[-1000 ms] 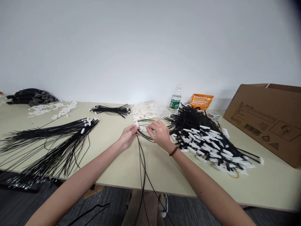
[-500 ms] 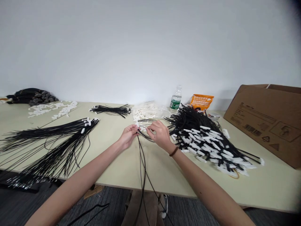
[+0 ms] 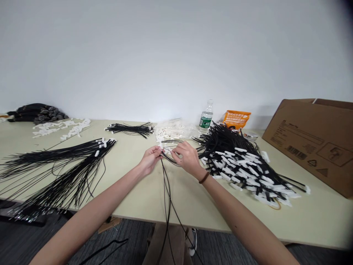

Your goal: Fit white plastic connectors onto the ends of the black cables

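Note:
Near the middle of the pale table, my left hand (image 3: 150, 159) pinches a small white connector (image 3: 161, 147) with thin black cables (image 3: 167, 187) that hang down over the front edge. Just right of it, my right hand (image 3: 187, 156) has its thumb and forefinger closed at a thin black wire beside the connector; the exact piece between the fingertips is too small to make out. Behind both hands lies a clear bag of white parts (image 3: 175, 129). A short bundle of black cables (image 3: 129, 129) rests at the back, left of the bag.
Long black cables (image 3: 68, 162) spread across the left side. On the right is a heap of cables with white connectors (image 3: 245, 167). A water bottle (image 3: 206, 117), an orange packet (image 3: 236, 118) and a cardboard box (image 3: 311, 143) stand behind or beside it. White pieces (image 3: 75, 128) lie back left.

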The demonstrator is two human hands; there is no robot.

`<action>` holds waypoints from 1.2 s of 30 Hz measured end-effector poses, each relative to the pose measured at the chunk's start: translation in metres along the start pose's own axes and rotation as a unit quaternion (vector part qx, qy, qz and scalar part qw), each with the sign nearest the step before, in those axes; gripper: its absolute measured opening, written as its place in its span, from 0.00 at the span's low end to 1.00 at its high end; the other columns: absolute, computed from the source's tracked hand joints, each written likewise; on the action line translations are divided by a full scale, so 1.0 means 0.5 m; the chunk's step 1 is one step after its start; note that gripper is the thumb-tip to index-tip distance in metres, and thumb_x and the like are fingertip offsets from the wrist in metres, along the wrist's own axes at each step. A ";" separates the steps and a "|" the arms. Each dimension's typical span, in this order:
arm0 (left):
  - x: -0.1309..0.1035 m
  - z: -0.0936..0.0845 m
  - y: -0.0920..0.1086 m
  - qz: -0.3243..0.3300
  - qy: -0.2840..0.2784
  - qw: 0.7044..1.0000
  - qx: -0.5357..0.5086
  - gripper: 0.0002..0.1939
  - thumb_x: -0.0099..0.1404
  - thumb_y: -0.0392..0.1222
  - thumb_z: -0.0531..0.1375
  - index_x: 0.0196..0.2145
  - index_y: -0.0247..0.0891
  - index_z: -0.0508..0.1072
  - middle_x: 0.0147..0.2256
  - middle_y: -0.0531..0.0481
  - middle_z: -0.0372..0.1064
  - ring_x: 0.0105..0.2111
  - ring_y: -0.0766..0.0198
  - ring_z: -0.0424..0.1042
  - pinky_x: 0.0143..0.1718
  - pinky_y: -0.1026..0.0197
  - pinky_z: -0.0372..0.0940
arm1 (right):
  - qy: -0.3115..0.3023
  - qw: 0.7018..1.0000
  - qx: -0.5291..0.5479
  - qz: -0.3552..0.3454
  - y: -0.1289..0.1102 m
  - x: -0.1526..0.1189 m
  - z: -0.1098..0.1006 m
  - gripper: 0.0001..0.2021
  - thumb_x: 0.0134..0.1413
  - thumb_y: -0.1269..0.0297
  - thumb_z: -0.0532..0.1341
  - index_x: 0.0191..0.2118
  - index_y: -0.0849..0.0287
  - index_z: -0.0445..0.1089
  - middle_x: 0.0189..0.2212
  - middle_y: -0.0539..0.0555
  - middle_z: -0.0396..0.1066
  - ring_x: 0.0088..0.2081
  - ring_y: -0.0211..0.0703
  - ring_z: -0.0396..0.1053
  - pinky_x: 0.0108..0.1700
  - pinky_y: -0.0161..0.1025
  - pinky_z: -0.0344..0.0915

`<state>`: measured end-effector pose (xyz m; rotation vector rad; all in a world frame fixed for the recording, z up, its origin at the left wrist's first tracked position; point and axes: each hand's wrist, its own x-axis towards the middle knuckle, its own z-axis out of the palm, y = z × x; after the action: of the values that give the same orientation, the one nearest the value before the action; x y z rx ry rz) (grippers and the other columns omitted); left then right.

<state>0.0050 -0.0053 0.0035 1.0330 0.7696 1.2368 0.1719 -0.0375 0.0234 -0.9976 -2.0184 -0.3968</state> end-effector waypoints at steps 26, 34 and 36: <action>-0.005 0.005 0.000 0.016 -0.036 0.999 0.029 0.15 0.44 0.46 0.68 0.24 0.33 0.70 0.24 0.52 0.65 0.25 0.70 0.61 0.29 0.66 0.56 | 0.019 1.000 -0.015 0.011 -0.009 0.001 -0.004 0.10 0.57 0.66 0.54 0.28 0.58 0.70 0.24 0.52 0.66 0.31 0.40 0.59 0.31 0.35 0.55; -0.008 0.006 0.003 0.024 -0.037 0.998 0.036 0.14 0.45 0.45 0.67 0.23 0.33 0.70 0.24 0.51 0.66 0.25 0.70 0.61 0.29 0.66 0.55 | 0.009 0.998 0.024 0.053 -0.009 -0.001 0.000 0.09 0.56 0.65 0.56 0.26 0.57 0.69 0.22 0.51 0.64 0.31 0.40 0.59 0.31 0.35 0.56; -0.008 0.006 0.003 0.029 -0.039 0.998 0.045 0.14 0.45 0.46 0.67 0.24 0.33 0.71 0.24 0.51 0.66 0.25 0.70 0.61 0.30 0.66 0.56 | 0.011 0.998 0.030 0.056 -0.012 0.000 0.000 0.09 0.55 0.65 0.56 0.26 0.57 0.69 0.22 0.51 0.64 0.31 0.40 0.59 0.31 0.36 0.56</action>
<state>0.0065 -0.0099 0.0056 1.1776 0.7457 1.2120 0.1674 -0.0412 0.0238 -1.0580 -1.9344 -0.2837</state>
